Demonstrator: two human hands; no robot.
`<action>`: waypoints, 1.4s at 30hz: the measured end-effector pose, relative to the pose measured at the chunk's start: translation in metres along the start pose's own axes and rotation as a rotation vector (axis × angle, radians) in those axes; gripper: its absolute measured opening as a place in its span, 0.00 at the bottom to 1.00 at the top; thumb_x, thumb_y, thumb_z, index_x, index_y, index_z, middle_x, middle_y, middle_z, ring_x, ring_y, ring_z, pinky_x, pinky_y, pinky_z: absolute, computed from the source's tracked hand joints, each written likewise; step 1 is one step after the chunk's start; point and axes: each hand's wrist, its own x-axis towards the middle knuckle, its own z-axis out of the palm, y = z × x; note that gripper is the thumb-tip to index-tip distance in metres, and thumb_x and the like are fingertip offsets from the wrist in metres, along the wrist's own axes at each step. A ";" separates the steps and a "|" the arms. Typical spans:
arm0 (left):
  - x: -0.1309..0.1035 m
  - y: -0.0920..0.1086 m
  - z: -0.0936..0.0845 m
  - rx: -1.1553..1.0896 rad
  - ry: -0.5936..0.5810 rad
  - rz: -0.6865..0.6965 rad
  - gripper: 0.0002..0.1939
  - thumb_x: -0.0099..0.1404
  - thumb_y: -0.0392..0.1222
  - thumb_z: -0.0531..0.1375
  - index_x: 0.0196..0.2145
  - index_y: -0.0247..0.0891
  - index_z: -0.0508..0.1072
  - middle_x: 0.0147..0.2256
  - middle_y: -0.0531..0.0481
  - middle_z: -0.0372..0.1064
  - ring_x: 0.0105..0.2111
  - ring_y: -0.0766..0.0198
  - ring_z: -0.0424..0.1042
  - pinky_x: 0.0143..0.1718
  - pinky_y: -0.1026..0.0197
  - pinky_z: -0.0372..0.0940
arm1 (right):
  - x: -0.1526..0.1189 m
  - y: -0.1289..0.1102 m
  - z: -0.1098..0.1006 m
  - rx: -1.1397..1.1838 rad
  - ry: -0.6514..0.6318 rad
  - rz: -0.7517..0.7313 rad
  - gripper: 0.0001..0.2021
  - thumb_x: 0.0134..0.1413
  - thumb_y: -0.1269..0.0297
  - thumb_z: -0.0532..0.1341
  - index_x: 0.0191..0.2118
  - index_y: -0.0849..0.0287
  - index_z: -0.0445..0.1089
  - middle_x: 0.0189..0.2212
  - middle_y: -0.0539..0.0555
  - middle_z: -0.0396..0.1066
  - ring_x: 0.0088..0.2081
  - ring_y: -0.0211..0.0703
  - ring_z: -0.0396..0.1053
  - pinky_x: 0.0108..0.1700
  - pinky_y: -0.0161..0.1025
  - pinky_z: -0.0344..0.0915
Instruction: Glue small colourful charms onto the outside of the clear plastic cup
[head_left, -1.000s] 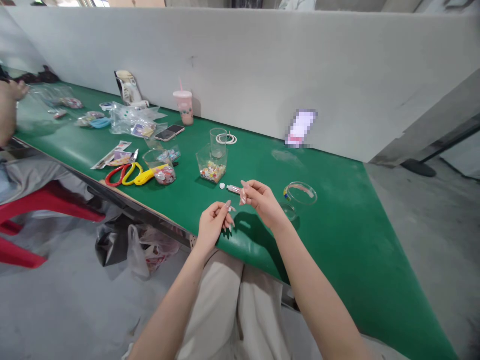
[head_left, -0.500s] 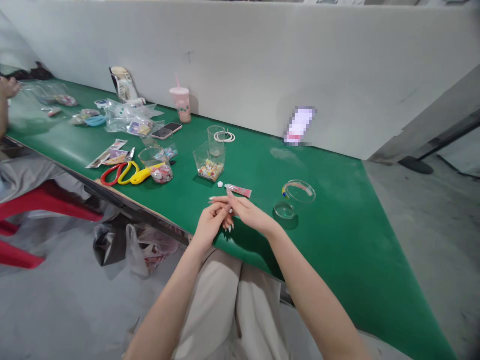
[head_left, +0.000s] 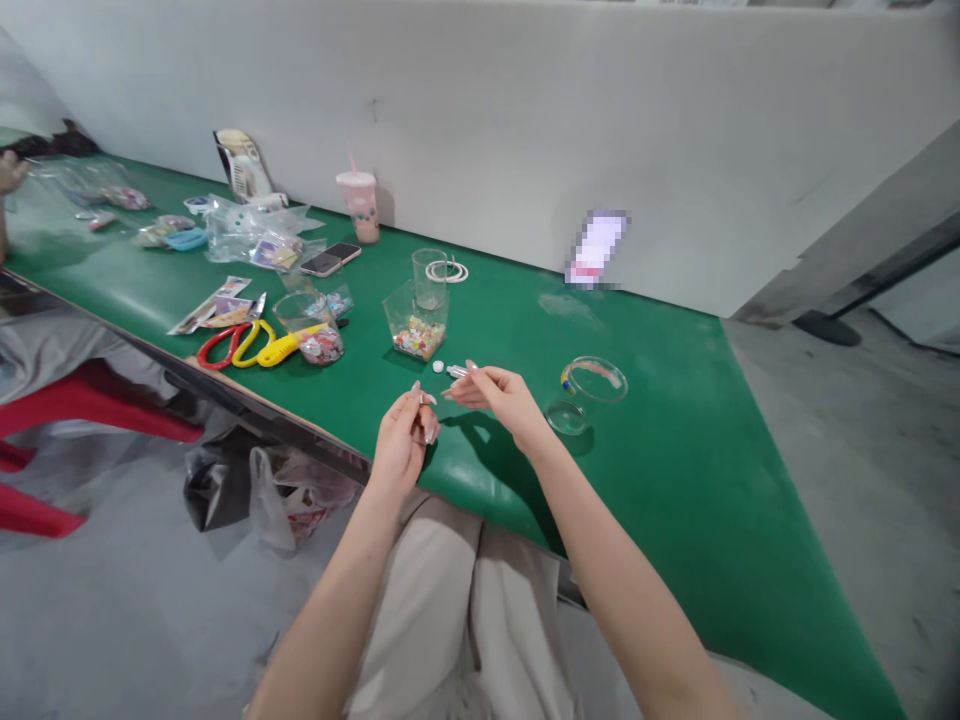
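Observation:
My left hand [head_left: 405, 435] is raised over the table's near edge, thumb and fingers pinched together; a tiny pale thing seems to be at the fingertips, too small to name. To its right is my right hand [head_left: 495, 393], fingers stretched leftward and apart from the left hand, nothing visible in them. It covers most of a small tube [head_left: 457, 371], whose open nozzle end sticks out past the fingers. Beside the nozzle lies a round white cap [head_left: 438, 367]. Farther back, a clear angular cup [head_left: 417, 325] contains many small coloured pieces.
Right of my hands a clear round container [head_left: 568, 418] stands below a clear ring-shaped rim [head_left: 596, 380] with coloured bits. Leftward are scissors [head_left: 251, 345], a tilted cup of pieces [head_left: 321, 345], phones [head_left: 331, 260] and plastic bags [head_left: 251, 235]. A pink drink cup [head_left: 360, 208] stands by the wall.
My hands were touching and have come apart. The left moved left and stays pinched; the right moved slightly up and now hides most of the tube.

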 end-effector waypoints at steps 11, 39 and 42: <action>-0.003 -0.004 0.001 0.150 -0.034 -0.015 0.15 0.58 0.51 0.61 0.25 0.35 0.69 0.13 0.59 0.58 0.14 0.76 0.55 0.18 0.71 0.51 | 0.000 0.003 0.002 -0.001 0.004 -0.128 0.15 0.31 0.59 0.70 0.19 0.58 0.62 0.18 0.47 0.70 0.22 0.38 0.71 0.31 0.36 0.67; -0.003 -0.004 0.001 0.184 -0.056 -0.025 0.15 0.58 0.52 0.61 0.26 0.36 0.69 0.13 0.59 0.59 0.14 0.75 0.56 0.18 0.72 0.52 | 0.004 0.016 0.001 -0.285 0.047 -0.135 0.11 0.40 0.61 0.64 0.20 0.56 0.60 0.13 0.44 0.64 0.17 0.37 0.65 0.25 0.34 0.61; -0.003 -0.004 0.001 0.178 -0.052 -0.028 0.15 0.59 0.51 0.61 0.26 0.35 0.69 0.13 0.59 0.59 0.14 0.76 0.56 0.18 0.72 0.52 | 0.004 0.017 -0.001 -0.322 0.046 -0.155 0.08 0.38 0.66 0.61 0.20 0.56 0.59 0.12 0.43 0.62 0.17 0.36 0.63 0.24 0.33 0.58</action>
